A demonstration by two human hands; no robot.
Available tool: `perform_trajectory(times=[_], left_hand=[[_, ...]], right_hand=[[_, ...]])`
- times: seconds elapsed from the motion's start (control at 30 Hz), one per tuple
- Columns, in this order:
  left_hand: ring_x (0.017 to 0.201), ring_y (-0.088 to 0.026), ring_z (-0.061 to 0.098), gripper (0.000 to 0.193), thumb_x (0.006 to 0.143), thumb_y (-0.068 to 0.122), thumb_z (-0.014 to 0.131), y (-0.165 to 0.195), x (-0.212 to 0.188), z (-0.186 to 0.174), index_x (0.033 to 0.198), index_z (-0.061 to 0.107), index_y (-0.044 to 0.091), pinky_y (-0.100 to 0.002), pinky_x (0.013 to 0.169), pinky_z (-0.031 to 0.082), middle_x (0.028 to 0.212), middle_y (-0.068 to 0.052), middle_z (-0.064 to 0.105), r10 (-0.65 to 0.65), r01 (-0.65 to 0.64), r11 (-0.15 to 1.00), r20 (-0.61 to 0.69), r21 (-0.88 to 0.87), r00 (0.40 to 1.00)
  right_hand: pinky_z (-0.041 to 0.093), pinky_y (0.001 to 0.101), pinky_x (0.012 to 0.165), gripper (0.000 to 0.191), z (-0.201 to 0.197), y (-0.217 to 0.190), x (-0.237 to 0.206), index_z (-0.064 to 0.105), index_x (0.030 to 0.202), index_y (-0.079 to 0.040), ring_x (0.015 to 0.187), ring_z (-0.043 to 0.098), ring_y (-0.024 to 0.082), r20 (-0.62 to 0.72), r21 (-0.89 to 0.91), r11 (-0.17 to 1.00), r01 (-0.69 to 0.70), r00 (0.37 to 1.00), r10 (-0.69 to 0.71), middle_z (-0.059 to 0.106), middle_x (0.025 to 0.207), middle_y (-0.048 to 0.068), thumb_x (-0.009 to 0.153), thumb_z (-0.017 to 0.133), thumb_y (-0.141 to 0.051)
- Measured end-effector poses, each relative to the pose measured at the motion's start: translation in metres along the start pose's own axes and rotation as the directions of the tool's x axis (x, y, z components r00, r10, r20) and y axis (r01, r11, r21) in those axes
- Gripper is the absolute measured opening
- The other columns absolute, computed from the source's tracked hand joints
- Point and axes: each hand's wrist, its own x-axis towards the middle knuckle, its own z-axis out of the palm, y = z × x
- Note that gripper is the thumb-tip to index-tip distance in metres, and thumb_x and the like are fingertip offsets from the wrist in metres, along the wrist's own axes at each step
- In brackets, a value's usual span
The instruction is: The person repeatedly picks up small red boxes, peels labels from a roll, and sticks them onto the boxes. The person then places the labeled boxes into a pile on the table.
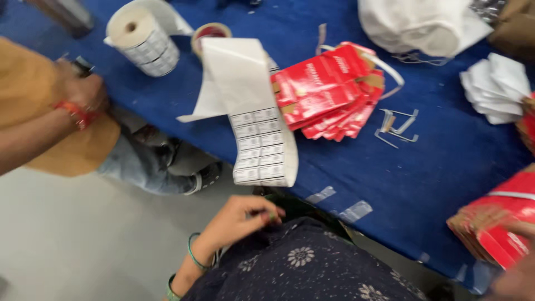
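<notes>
Left hand: the left hand (241,214) is low, close to the body, over the dark flowered cloth (301,262). Its fingers are curled in and pinch something tiny. I cannot tell what it is.
Right hand: only a bit of the right hand (515,276) shows at the bottom corner. It touches the near red card stack (496,223). I cannot tell how it grips.
Sticker strip: a long white sticker strip (259,139) hangs over the edge of the blue table (434,167), just above the left hand.
Step now: it looks like a small sticker is being readied for a red card.
Next move: it would call for bringing the pinched fingers gently over to the near stack and pressing flat.
Middle: a fan of red cards (329,92) lies on the table, touching the strip. Metal clips (397,127) lie beside it.
Far: a sticker roll (144,34) and a tape ring (210,32) sit at the back. A white bag (418,22) and white paper pieces (496,89) are to the right.
Other person: another person's hand (81,95) with a red wrist band is at the left.
</notes>
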Motion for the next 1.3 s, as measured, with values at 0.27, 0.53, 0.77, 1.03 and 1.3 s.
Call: perform_trajectory(times=[0.27, 0.53, 0.77, 1.03, 1.3], left_hand=[[0.107, -0.014, 0.064, 0.050, 0.093, 0.012, 0.070, -0.003, 0.058, -0.075, 0.141, 0.059, 0.008, -0.028, 0.090, 0.054, 0.125, -0.006, 0.070, 0.234, -0.292, 0.956, -0.639, 0.014, 0.733], [0.100, -0.011, 0.065, 0.058, 0.092, 0.014, 0.073, 0.005, 0.108, -0.104, 0.148, 0.057, 0.017, -0.026, 0.087, 0.056, 0.117, -0.008, 0.070, 0.172, -0.227, 0.972, -0.462, -0.066, 0.870], [0.094, -0.006, 0.062, 0.038, 0.097, 0.011, 0.073, 0.022, 0.110, -0.117, 0.133, 0.069, 0.004, -0.023, 0.083, 0.055, 0.123, -0.003, 0.072, 0.392, -0.458, 0.854, -0.275, -0.246, 0.878], [0.111, -0.010, 0.064, 0.052, 0.093, 0.000, 0.070, 0.047, 0.088, -0.133, 0.142, 0.059, 0.010, -0.026, 0.097, 0.055, 0.125, -0.007, 0.071, 0.399, -0.368, 0.871, 0.031, -0.324, 0.917], [0.102, -0.011, 0.074, 0.040, 0.094, -0.006, 0.064, 0.057, 0.089, -0.135, 0.129, 0.072, 0.010, -0.025, 0.090, 0.058, 0.117, -0.008, 0.079, 0.546, -0.542, 0.837, 0.062, -0.075, 0.835]], right_hand=[[0.055, 0.0287, 0.083, 0.023, 0.155, -0.029, 0.013, 0.076, 0.114, -0.003, 0.093, 0.071, 0.014, 0.791, -0.168, 0.887, -0.429, 0.479, 0.381, 0.079, 0.103, 0.008, 0.093, 0.065, -0.005], [0.056, 0.0306, 0.092, 0.025, 0.246, -0.046, 0.021, 0.069, 0.119, -0.003, 0.107, 0.071, 0.016, 0.792, -0.051, 0.957, -0.286, 0.572, 0.213, 0.073, 0.125, 0.009, 0.094, 0.064, -0.006], [0.055, 0.0335, 0.096, 0.036, 0.277, -0.069, 0.014, 0.062, 0.129, 0.001, 0.125, 0.064, 0.023, 0.607, -0.132, 0.987, -0.088, 0.780, 0.151, 0.061, 0.143, 0.015, 0.094, 0.067, -0.006], [0.056, 0.0290, 0.083, 0.039, 0.287, -0.074, -0.019, 0.067, 0.129, -0.003, 0.092, 0.069, 0.014, 0.540, -0.145, 0.951, -0.274, 0.783, 0.308, 0.074, 0.111, 0.009, 0.091, 0.073, -0.005], [0.055, 0.0300, 0.073, 0.043, 0.287, -0.092, 0.005, 0.069, 0.127, -0.005, 0.080, 0.070, 0.017, 0.580, -0.317, 0.943, -0.103, 0.766, 0.279, 0.074, 0.100, 0.010, 0.085, 0.078, -0.010]])
